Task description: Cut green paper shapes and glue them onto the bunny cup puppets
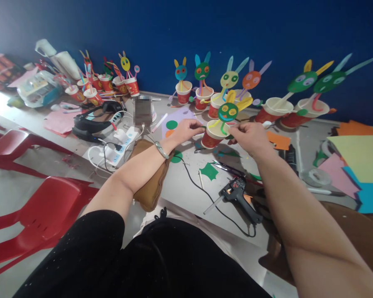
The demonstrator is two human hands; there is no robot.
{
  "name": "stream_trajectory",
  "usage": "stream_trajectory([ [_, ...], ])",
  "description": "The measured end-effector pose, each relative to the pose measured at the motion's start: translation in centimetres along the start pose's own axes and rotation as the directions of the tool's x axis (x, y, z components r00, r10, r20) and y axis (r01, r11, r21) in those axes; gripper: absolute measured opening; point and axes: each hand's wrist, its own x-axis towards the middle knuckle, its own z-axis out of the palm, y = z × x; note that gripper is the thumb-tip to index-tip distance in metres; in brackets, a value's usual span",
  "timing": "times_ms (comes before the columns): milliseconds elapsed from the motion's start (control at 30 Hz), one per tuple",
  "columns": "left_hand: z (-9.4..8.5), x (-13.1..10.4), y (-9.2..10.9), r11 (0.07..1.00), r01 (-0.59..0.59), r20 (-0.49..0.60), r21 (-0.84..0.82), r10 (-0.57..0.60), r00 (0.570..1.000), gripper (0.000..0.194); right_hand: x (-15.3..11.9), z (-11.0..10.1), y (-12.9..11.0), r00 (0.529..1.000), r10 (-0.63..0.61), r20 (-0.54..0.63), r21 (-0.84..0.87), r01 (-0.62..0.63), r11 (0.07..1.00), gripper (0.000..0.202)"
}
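A red-and-white paper cup stands on the table between my two hands. A green paper face with yellow ears, yellow eye rings and a blue mouth rises from it, with coloured paper strips at its base. At the cup's left side, my left hand is closed in a pinch near a small dark green bit. My right hand pinches at the right side of the rim; its fingertips cover what they hold. Below lie a black hot glue gun, scissors and a spiky green paper scrap.
Similar cups with paper rabbit faces, such as an orange one, line the blue wall. Left are a power strip, a brown pouch and a red chair. Right are coloured sheets and a tape roll. The glue gun's cord crosses the table.
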Motion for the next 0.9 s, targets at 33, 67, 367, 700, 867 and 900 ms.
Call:
stream_trajectory([
  [33,0.04,-0.08,0.14,1.000,0.008,-0.007,-0.001,-0.008,1.000,0.017,-0.02,-0.01,-0.05,1.000,0.004,0.000,0.008,-0.004,1.000,0.025],
  [67,0.08,-0.15,0.26,1.000,0.012,-0.016,0.000,-0.012,1.000,0.017,-0.02,-0.02,-0.05,1.000,0.000,0.002,0.016,0.000,1.000,0.025],
  [367,-0.03,-0.39,0.37,1.000,-0.014,-0.004,-0.015,0.014,1.000,0.021,-0.17,0.03,0.01,1.000,-0.024,-0.001,0.014,0.024,1.000,0.026],
  [700,-0.34,0.02,-0.03,0.999,-0.048,-0.008,0.012,0.048,0.999,0.018,-0.32,-0.12,-0.05,0.999,-0.034,0.001,0.036,0.034,0.999,0.030],
  [867,-0.32,-0.09,0.15,0.999,-0.044,-0.008,0.017,0.045,0.999,0.017,-0.29,-0.13,-0.05,0.999,-0.039,0.012,0.038,0.038,0.999,0.031],
  [900,-0.31,-0.11,0.18,0.999,-0.040,-0.012,0.015,0.040,0.999,0.016,-0.32,-0.13,-0.11,0.999,-0.041,0.012,0.042,0.040,0.998,0.031],
])
